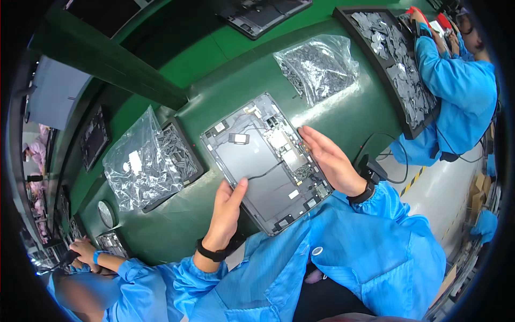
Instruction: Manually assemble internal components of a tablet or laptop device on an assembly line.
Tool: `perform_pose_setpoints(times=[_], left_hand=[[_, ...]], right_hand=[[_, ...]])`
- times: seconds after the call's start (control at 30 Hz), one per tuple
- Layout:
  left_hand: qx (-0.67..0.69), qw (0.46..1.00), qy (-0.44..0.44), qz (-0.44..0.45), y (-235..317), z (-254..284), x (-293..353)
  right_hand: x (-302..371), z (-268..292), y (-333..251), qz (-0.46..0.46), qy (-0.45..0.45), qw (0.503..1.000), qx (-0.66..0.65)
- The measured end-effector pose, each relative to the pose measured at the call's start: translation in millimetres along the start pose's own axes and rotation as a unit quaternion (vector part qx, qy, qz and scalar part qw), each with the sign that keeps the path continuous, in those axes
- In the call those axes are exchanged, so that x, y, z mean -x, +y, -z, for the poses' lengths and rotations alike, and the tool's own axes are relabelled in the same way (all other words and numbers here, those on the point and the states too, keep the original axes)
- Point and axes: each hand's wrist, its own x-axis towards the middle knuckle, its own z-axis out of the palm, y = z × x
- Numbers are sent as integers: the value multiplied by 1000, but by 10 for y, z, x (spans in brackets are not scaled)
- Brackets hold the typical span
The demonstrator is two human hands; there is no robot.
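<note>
An opened tablet housing [248, 153] lies tilted in front of me, its inside facing up. A circuit board with metal shields [287, 146] runs along its right part, and a thin black cable [265, 173] crosses the bare grey middle. My left hand [227, 206] is closed on the left edge, thumb on top, the other fingers mostly hidden underneath. Along the right edge, my right hand [333, 163] steadies the same housing with its fingers stretched forward; its thumb is hard to see. Each wrist wears a black band.
Beyond the housing, a clear bag of small dark parts [317, 70] lies on the green table [225, 75]. Another clear bag [142, 166] rests on a black tray [196, 161] at left. A tray of grey pieces [394, 70] stands far right. Co-workers in blue sit on both sides.
</note>
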Motion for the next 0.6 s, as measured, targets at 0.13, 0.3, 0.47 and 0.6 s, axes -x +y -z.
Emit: perform_pose_setpoints(times=[0.13,0.3,0.47,0.6], left_hand=[[26,999,-30,-33,31,-35,-208],[126,980,1,-152,242,-617,-609],[165,952,3,-256,577,-970,-1352],[147,972,-38,-181,869,-928,-1230]], right_hand=[[158,43,-106,70,35,996,-40],[278,40,-250,93,-15,988,-126],[-1127,-221,-637,166,107,980,-10],[-2365,-82,-1174,129,47,990,24]])
